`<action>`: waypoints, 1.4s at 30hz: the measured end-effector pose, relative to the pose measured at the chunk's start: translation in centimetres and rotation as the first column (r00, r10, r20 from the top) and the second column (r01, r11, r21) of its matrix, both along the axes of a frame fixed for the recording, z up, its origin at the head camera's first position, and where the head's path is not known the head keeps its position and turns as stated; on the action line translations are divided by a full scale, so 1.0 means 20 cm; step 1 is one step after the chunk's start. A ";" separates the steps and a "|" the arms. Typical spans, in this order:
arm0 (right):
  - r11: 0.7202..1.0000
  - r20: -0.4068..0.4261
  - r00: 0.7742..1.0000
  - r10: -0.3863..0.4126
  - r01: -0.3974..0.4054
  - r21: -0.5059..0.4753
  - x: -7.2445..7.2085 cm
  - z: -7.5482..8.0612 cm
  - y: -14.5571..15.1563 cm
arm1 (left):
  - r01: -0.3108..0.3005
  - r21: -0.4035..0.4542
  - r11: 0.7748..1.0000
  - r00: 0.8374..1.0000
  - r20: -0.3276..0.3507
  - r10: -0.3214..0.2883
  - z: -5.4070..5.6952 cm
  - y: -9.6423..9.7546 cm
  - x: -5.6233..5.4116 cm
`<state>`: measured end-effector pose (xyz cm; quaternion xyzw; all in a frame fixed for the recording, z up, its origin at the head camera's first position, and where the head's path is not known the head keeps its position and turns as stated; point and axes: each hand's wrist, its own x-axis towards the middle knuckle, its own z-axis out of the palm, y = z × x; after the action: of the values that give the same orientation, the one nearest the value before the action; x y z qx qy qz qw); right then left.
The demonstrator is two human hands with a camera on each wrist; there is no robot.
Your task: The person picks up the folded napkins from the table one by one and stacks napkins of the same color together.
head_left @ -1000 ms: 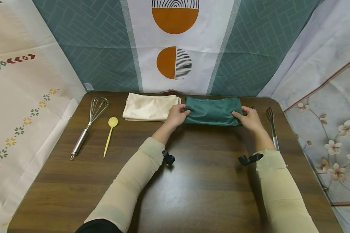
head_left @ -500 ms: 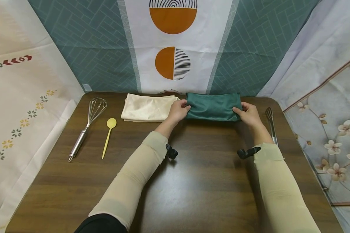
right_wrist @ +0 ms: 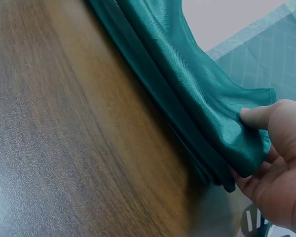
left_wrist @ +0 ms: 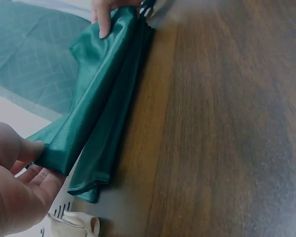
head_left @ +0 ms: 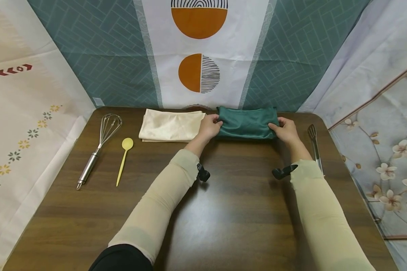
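Observation:
A folded green satin cloth lies at the back of the table, its upper layers raised at the ends. My left hand pinches its left end between thumb and fingers; in the left wrist view the thumb lies on top of the cloth and the fingers beneath. At the right end my right hand pinches it the same way, as the right wrist view shows. Lower folds hang apart under the lifted layer. Just left of my left hand rests a folded cream cloth.
On the left of the wooden table lie a whisk and a yellow spoon. A slotted metal utensil lies by my right forearm. Patterned fabric hangs behind the table's back edge.
The green cloth's upper layer has risen and shifted slightly toward the back, with both hands still pinching its ends. The head view has drifted slightly.

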<state>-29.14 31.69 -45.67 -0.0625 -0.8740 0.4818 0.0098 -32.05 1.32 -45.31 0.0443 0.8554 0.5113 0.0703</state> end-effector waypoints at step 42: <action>0.952 -0.240 0.971 0.017 0.058 0.302 0.08 0.02 -0.09 | 0.039 -0.212 0.976 0.975 -0.208 -0.084 0.03 -0.13 0.08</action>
<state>-27.51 29.91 -45.19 -0.0106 -0.9298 0.3443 0.1296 -30.50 -1.20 -44.72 0.1183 0.9047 0.4093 -0.0028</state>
